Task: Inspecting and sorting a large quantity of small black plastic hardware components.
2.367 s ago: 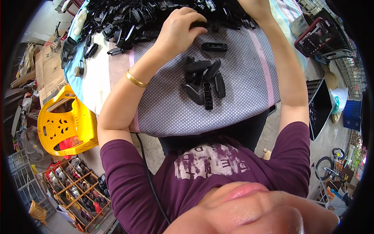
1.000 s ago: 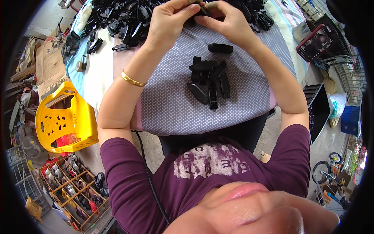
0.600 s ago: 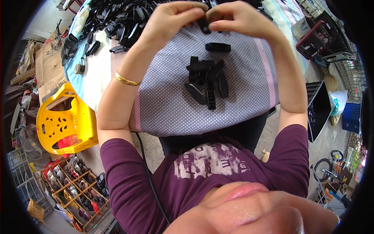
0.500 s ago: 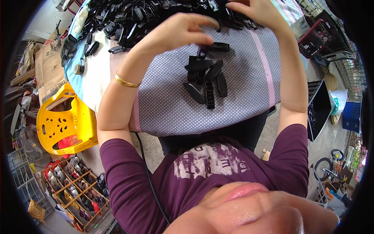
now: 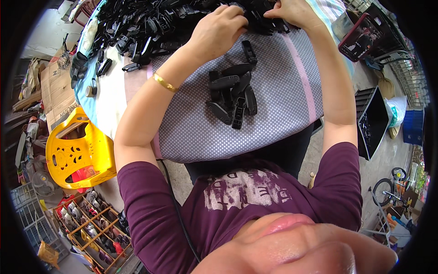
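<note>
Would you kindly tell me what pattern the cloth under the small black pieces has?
Grey cloth with small white dots, head view.

Off to the left a bright yellow plastic chair [image 5: 75,153] lay tipped on the floor; just below it sat a wooden rack of shoes [image 5: 93,228]; flattened brown cardboard [image 5: 54,93] lay above the chair; on the right a dark red plastic crate [image 5: 365,39] stood near a black open-topped bin [image 5: 372,121]; a small bicycle [image 5: 388,185] showed lower right.

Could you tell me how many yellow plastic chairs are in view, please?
1: the yellow chair stands on the floor left of the table, near the person's left elbow.
</note>
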Motion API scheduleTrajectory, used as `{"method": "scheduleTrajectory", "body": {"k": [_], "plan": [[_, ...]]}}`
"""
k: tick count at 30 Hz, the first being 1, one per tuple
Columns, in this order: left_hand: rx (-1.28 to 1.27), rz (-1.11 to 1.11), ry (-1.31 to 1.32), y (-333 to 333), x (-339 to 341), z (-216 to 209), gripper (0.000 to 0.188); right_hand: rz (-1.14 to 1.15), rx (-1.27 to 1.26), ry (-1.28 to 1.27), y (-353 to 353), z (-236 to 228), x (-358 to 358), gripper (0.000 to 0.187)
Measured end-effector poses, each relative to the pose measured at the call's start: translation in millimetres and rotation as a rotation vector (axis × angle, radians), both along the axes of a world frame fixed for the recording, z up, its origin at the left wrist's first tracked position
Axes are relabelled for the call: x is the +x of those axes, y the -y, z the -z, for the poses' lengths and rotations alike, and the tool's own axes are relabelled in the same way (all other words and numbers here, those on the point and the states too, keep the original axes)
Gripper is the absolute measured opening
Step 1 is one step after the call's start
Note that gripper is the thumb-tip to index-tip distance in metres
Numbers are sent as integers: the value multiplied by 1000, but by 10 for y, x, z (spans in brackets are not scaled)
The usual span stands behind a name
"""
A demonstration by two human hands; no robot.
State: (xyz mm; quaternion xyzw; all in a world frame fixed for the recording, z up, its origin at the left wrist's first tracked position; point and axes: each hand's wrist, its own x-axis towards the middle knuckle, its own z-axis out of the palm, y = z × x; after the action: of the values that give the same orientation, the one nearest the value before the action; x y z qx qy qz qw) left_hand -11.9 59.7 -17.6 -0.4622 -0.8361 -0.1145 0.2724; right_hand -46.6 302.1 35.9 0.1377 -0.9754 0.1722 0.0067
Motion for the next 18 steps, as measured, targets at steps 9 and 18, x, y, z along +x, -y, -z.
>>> {"method": "scheduleTrajectory", "body": {"k": [9,18], "plan": [[1117,347,1292,378,-73,71,30,-736,-722,-46,-506,345,-313,45],[1278,363,1514,217,82,-117,32,-728,-585,-44,-419,419,-316,35]]}}
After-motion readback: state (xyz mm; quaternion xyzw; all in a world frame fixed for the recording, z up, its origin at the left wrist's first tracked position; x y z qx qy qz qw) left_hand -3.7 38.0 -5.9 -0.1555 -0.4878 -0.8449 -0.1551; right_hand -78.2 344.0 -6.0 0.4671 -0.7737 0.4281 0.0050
